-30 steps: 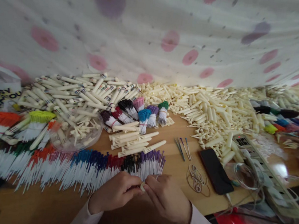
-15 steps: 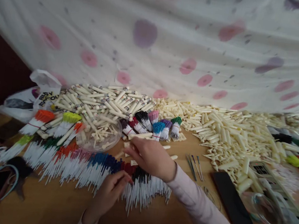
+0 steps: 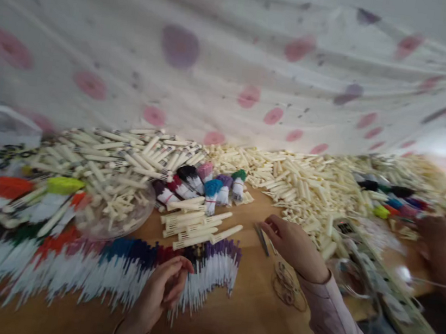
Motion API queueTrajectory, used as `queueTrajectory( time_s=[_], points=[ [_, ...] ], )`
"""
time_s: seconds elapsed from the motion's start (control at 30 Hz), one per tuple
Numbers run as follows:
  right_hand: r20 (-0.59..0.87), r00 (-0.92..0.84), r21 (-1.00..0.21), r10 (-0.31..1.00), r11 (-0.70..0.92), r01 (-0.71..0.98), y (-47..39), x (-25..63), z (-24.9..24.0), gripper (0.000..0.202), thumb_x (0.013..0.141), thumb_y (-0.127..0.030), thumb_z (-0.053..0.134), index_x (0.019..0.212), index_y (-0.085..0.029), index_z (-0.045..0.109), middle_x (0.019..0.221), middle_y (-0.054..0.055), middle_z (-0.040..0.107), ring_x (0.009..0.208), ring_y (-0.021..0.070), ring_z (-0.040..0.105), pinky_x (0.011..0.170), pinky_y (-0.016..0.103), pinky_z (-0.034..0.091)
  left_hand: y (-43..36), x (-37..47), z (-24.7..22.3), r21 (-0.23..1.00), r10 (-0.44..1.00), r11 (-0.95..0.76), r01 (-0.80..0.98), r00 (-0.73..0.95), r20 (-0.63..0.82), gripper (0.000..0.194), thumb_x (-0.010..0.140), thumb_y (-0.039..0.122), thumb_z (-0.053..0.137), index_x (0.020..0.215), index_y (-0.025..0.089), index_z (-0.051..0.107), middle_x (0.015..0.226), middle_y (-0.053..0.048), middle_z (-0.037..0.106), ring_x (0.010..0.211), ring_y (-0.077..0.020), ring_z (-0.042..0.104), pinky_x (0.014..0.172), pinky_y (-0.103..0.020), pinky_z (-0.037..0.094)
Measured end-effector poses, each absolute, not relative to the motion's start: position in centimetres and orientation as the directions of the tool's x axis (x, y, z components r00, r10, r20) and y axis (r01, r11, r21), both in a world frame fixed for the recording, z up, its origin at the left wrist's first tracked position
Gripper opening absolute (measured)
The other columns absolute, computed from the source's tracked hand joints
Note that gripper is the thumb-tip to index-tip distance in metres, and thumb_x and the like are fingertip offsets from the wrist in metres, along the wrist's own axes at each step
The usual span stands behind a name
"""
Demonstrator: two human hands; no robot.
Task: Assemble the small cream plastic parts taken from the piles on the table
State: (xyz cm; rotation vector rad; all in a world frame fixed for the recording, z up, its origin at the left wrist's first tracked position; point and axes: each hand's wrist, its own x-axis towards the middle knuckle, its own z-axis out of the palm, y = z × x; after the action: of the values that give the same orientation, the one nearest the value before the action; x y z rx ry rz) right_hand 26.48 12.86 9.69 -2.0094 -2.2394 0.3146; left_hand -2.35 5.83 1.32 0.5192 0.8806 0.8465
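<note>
My left hand [image 3: 160, 291] is curled at the front edge of a long row of thin white pen refills with coloured ends [image 3: 123, 269]. Its fingers are bent in, and whatever they may hold is hidden. Farther right, my right hand [image 3: 292, 246] reaches down at the tweezers [image 3: 262, 240] and other thin tools, with fingers bent together and their tips partly covered. Between the hands and the back piles lie several cream plastic pen barrels [image 3: 198, 228] with slotted ends. Tied bundles of coloured refills [image 3: 212, 194] stand behind them.
Cream barrels [image 3: 126, 149] and small cream parts [image 3: 307, 181] are heaped along the curtain. A clear dish [image 3: 146, 214] holds small pieces. Rubber bands [image 3: 285, 285] lie below my right hand. A power strip [image 3: 387, 290] runs on the right, with another person's hand [image 3: 437, 242] beyond it.
My right hand has moved right, from above the pen barrels to the tools, uncovering the barrels and purple refills. My left hand stays by the refill row. The view has turned right.
</note>
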Motion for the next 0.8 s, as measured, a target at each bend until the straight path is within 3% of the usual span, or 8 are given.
queueTrajectory(
  time_s=[0.2,0.37,0.47,0.6,0.8],
  points=[
    [-0.108,0.180,-0.166,0.978,-0.196,0.966,9.0,35.5,8.9,0.026,0.094,-0.034,0.050,0.082,-0.018,0.066,0.079,0.008,0.073,0.074,0.0229,0.068,0.062,0.028,0.042,6.1,1.1,1.8,0.735,0.775,0.609,-0.298,0.423,-0.470,0.049,0.070,0.061,0.074,0.085,0.021,0.052,0.042,0.015,0.031,0.038,-0.0043,0.010,0.034,-0.015,0.015],
    [-0.090,0.278,-0.151,0.956,-0.289,0.945,12.2,37.3,8.2,0.014,0.092,-0.022,0.056,0.092,-0.017,0.069,0.095,0.006,0.074,0.089,0.0192,0.067,0.077,0.026,0.047,5.9,2.1,1.5,0.760,0.753,0.615,-0.211,0.443,-0.486,0.052,0.070,0.067,0.071,0.080,0.020,0.051,0.042,0.015,0.030,0.038,-0.0039,0.012,0.035,-0.016,0.018],
    [-0.116,0.344,-0.126,0.932,-0.357,0.925,15.6,36.8,7.0,0.017,0.096,-0.026,0.057,0.096,-0.015,0.070,0.100,0.006,0.072,0.094,0.0189,0.066,0.085,0.032,0.050,5.9,2.1,1.5,0.765,0.752,0.614,-0.196,0.440,-0.491,0.054,0.070,0.067,0.071,0.085,0.018,0.054,0.042,0.014,0.032,0.038,-0.0037,0.014,0.035,-0.016,0.019],
    [-0.165,0.458,-0.073,0.874,-0.474,0.878,18.9,35.7,5.0,0.026,0.097,-0.036,0.058,0.113,-0.016,0.063,0.115,0.008,0.066,0.098,0.0213,0.065,0.086,0.043,0.054,5.8,2.2,1.7,0.765,0.759,0.610,-0.204,0.428,-0.491,0.053,0.071,0.065,0.072,0.088,0.018,0.055,0.045,0.012,0.039,0.039,-0.0034,0.019,0.036,-0.015,0.017],
    [-0.213,0.508,-0.071,0.834,-0.532,0.844,21.0,34.9,4.1,0.031,0.096,-0.032,0.061,0.122,-0.016,0.059,0.122,0.009,0.062,0.102,0.0231,0.064,0.086,0.044,0.055,5.6,2.1,1.8,0.717,0.716,0.663,-0.218,0.466,-0.520,0.051,0.066,0.062,0.078,0.080,0.018,0.056,0.046,0.011,0.039,0.039,-0.0026,0.018,0.036,-0.015,0.016]
  ],
)
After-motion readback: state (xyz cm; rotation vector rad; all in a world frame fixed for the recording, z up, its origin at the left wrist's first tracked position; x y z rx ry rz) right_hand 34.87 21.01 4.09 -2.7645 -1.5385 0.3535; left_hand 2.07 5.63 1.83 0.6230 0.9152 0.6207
